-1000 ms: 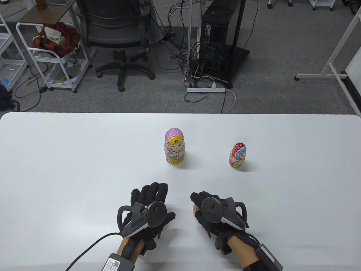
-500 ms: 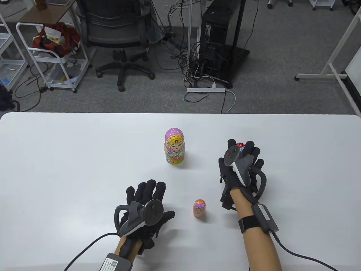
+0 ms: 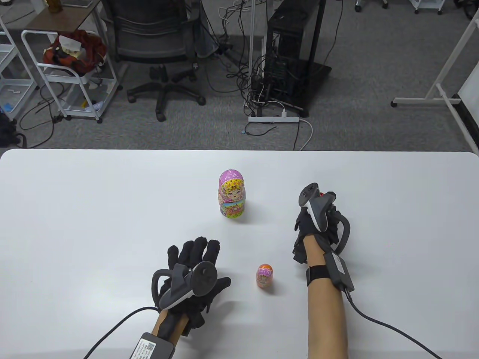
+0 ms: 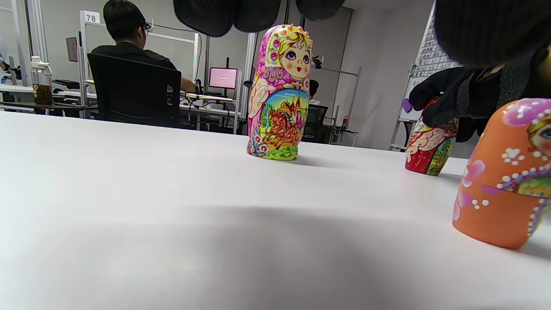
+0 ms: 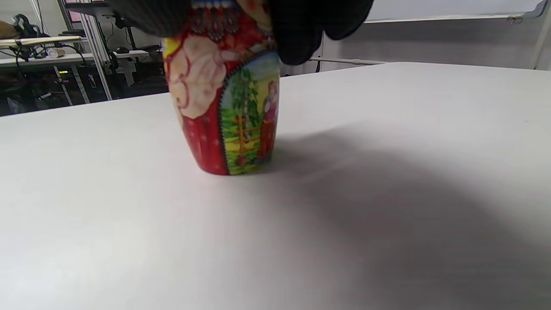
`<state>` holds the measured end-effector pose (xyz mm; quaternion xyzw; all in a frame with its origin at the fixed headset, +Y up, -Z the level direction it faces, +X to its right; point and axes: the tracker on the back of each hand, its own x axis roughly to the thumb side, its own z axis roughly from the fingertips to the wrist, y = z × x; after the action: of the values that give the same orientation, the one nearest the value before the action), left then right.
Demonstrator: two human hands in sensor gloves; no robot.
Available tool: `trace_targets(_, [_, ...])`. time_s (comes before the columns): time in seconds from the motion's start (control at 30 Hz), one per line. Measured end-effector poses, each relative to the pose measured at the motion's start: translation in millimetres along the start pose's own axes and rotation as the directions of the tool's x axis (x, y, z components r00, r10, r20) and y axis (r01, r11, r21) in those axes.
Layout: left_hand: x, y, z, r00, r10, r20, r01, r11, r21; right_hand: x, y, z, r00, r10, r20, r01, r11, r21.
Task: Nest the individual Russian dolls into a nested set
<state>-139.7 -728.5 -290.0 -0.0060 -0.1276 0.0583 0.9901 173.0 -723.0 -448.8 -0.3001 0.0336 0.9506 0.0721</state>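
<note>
A tall pink doll [image 3: 231, 194] [image 4: 280, 92] stands upright mid-table. The small orange doll [image 3: 264, 276] [image 4: 506, 174] stands near the front, between my hands. To the right stands the red doll [image 5: 226, 101] [image 4: 430, 144]; my right hand [image 3: 322, 203] grips its upper half from above, so in the table view only a red speck [image 3: 321, 194] shows. The red doll's base rests on the table. My left hand [image 3: 196, 258] lies flat on the white table [image 3: 93, 209], left of the orange doll, fingers spread and holding nothing.
The table's far edge [image 3: 239, 150] runs behind the dolls. Beyond it are an office chair [image 3: 157, 48], a computer tower [image 3: 292, 56] and floor cables. Each wrist trails a cable toward the front edge. A seated person [image 4: 129, 43] appears in the left wrist view's background.
My right hand let go of the orange doll near the front, reached forward to the red doll, and its fingers have closed round the top. The left hand barely shifted.
</note>
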Motion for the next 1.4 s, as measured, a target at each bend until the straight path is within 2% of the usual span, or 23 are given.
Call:
trace_targets(0.17, [5, -1, -1, 1.0, -0.007, 0.014, 0.007, 1.0, -0.004, -7, -21, 15, 0.992, -0.084, 0.098, 0.09, 0.994, -0.056])
trace_targets(0.3, [7, -1, 1, 1.0, -0.001, 0.019, 0.001, 1.0, 0.001, -16, -44, 50, 0.919, -0.225, 0.323, 0.267, 0.96, -0.09])
trace_targets(0.4, [10, 3, 2, 1.0, 0.013, 0.026, -0.014, 1.0, 0.025, -19, -59, 81, 0.823, -0.269, 0.5, 0.341, 0.938, -0.058])
trace_targets(0.43, [11, 5, 4, 1.0, 0.008, 0.029, -0.009, 0.999, 0.045, -21, -65, 100, 0.769, -0.291, 0.57, 0.381, 0.923, -0.043])
trace_targets(0.47, [11, 6, 5, 1.0, 0.003, 0.029, -0.005, 0.998, 0.056, -21, -67, 107, 0.746, -0.306, 0.591, 0.4, 0.916, -0.03])
trace_targets(0.53, [13, 11, 8, 0.999, 0.014, 0.031, -0.017, 0.995, 0.103, -23, -70, 138, 0.65, -0.399, 0.646, 0.482, 0.874, 0.056])
trace_targets(0.6, [14, 16, 10, 0.999, 0.021, 0.031, -0.025, 0.989, 0.143, -22, -67, 157, 0.581, -0.46, 0.671, 0.51, 0.849, 0.14])
trace_targets(0.7, [14, 19, 13, 0.999, 0.016, 0.041, -0.023, 0.982, 0.185, -20, -57, 179, 0.488, -0.52, 0.701, 0.542, 0.81, 0.224])
trace_targets(0.77, [14, 20, 14, 0.999, 0.014, 0.04, -0.022, 0.98, 0.197, -17, -50, 188, 0.45, -0.533, 0.717, 0.538, 0.802, 0.259])
trace_targets(0.83, [14, 20, 14, 0.999, 0.008, 0.042, -0.017, 0.98, 0.197, -16, -48, 192, 0.435, -0.51, 0.742, 0.512, 0.818, 0.262])
trace_targets(0.93, [13, 21, 13, 0.999, 0.002, 0.05, -0.012, 0.981, 0.191, -16, -39, 197, 0.402, -0.52, 0.754, 0.508, 0.812, 0.289])
trace_targets(1.13, [11, 20, 11, 0.998, 0.029, 0.052, -0.039, 0.98, 0.194, -18, -31, 196, 0.383, -0.536, 0.752, 0.485, 0.81, 0.33])
trace_targets(1.4, [14, 19, 13, 0.996, 0.031, 0.078, -0.048, 0.972, 0.23, -17, -27, 198, 0.381, -0.532, 0.757, 0.484, 0.812, 0.327])
